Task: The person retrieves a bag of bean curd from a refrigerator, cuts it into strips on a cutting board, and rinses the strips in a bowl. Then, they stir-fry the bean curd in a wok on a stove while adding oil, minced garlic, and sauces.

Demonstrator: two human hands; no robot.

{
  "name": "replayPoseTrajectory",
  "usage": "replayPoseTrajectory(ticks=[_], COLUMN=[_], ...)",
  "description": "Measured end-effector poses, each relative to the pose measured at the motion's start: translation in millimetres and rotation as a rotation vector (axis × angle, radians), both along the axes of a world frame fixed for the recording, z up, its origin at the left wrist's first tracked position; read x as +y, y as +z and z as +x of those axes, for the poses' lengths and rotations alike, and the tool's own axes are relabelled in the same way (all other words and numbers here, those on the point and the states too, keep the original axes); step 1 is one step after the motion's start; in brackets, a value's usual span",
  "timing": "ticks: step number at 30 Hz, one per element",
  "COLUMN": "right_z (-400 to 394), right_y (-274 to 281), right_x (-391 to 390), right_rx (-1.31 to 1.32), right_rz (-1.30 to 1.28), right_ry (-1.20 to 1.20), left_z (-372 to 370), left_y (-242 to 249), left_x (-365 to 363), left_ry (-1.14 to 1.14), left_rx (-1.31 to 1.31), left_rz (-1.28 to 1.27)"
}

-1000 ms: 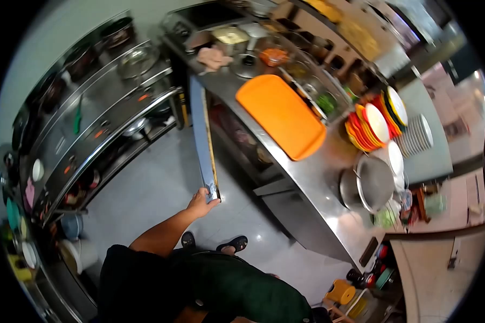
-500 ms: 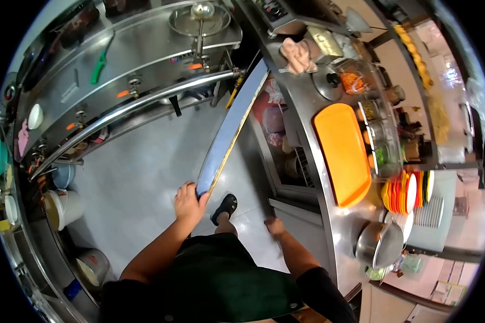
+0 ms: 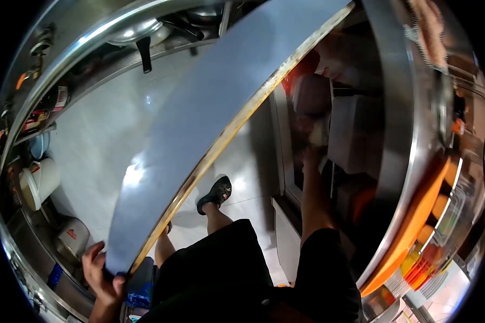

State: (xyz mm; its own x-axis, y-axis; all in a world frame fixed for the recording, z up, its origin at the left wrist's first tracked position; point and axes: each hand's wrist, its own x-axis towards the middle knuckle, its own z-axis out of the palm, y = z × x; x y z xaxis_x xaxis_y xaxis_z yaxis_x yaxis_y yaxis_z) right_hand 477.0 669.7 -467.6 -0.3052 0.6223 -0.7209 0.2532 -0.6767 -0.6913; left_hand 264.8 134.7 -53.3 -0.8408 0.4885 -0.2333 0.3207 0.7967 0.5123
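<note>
A large fridge door point(image 3: 183, 118), blue-grey with a worn, stained edge strip, stands wide open across the view. My left hand point(image 3: 103, 274) is wrapped round its near end at the lower left. My right arm reaches into the dark opening of the cabinet under the counter, and my right hand point(image 3: 311, 156) is near a small pale item point(image 3: 319, 132); its fingers are too dark to make out. Inside, a pinkish bag point(image 3: 311, 94), something red and a grey container point(image 3: 353, 132) sit close to that hand.
An orange tray point(image 3: 409, 231) lies on the steel counter point(image 3: 401, 107) at right, near stacked plates. A cloth point(image 3: 428, 32) hangs at the upper right. Pans with black handles point(image 3: 144, 54) sit under the stove rail. A white bucket point(image 3: 40, 183) stands at left.
The view has moved lower and nearer to the cabinet. My right hand has gone from beside the counter into the opening. My left hand stays on the door, which now appears much larger.
</note>
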Motion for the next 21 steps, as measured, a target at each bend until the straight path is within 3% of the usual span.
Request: replayPoseTrajectory(ticks=[2, 3, 5, 6, 8, 9, 11, 12, 14, 15, 17, 18, 19, 21], right_z=[3.7, 6.8, 16.4, 1.1, -48.2, -42.9, -33.5, -18.7, 28.0, 11.7, -44.4, -28.6, -29.2, -39.1], right_y=[-22.7, -35.4, -74.0, -59.4, 12.2, 7.1, 0.1, -18.5, -66.6, -45.8, 12.0, -10.9, -6.9, 9.2], right_x=[39.6, 52.7, 70.6, 65.7, 44.8, 47.5, 61.4, 74.6, 110.9, 104.9, 67.7, 79.3, 74.5, 56.8], right_rx=[-0.733, -0.73, -0.615, -0.615, -0.416, -0.435, 0.003, 0.004, 0.537, 0.537, 0.388, 0.333, 0.33, 0.227], right_rz=[0.423, 0.418, 0.969, 0.962, 0.286, 0.282, 0.154, 0.164, 0.162, 0.179, 0.086, 0.05, 0.047, -0.083], right_ry=[0.512, 0.519, 0.301, 0.298, -0.241, -0.254, -0.624, -0.636, -0.324, -0.328, -0.753, -0.731, -0.736, -0.824], left_z=[-1.4, -2.5, -3.7, -1.5, -6.9, -3.1, 0.5, 5.8, 12.9, 10.8, 4.2, 0.7, 0.1, 0.1], left_y=[1.8, 1.6, 5.1, 4.4, 7.7, 8.3, 5.1, 4.4, -4.8, -17.7, -35.6, -23.4, -14.1, -1.3], left_x=[0.7, -3.4, -4.9, -19.2, -27.3, -46.8, -72.3, -77.6, -97.3, -123.5, -157.8, -99.6, -74.5, -50.7], left_ry=[0.009, 0.002, 0.049, 0.098, 0.039, 0.012, -0.048, -0.007, 0.025, -0.177, -0.574, -0.427, -0.433, -0.29], left_rx=[-0.001, 0.007, 0.008, -0.055, -0.043, 0.003, 0.052, 0.068, 0.079, 0.316, 0.788, 0.622, 0.619, 0.354], left_rz=[-0.058, -0.081, -0.181, -0.145, -0.242, -0.288, -0.247, -0.241, -0.217, -0.175, -0.088, -0.089, -0.092, -0.16])
